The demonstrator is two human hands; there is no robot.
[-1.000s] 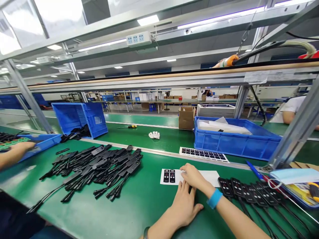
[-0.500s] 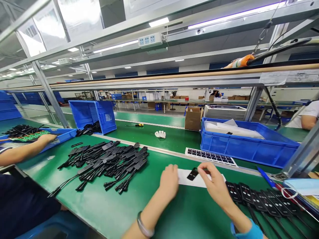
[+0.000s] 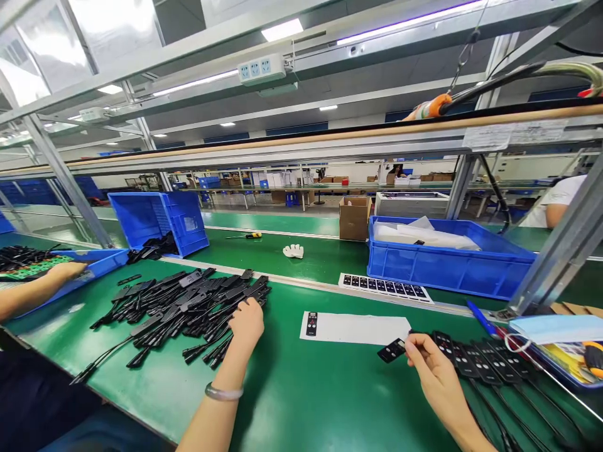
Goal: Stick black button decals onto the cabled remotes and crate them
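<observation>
My right hand pinches a black label sticker with printed buttons by its right end, just off a white backing strip. One black label remains at that strip's left end. My left hand is curled over the right end of a pile of black cabled controllers, its fingers closed on one of them; the fingertips are partly hidden. Beside my right hand lies a row of cabled controllers with labels on their faces.
A sheet of labels lies by the blue bin. A tipped blue crate, a screwdriver and a crumpled white piece are farther back. At left, a co-worker's hand reaches over a blue tray.
My right hand has peeled a label off the strip and carried it right. My left hand has moved left from the strip onto the controller pile. The strip carries one label fewer.
</observation>
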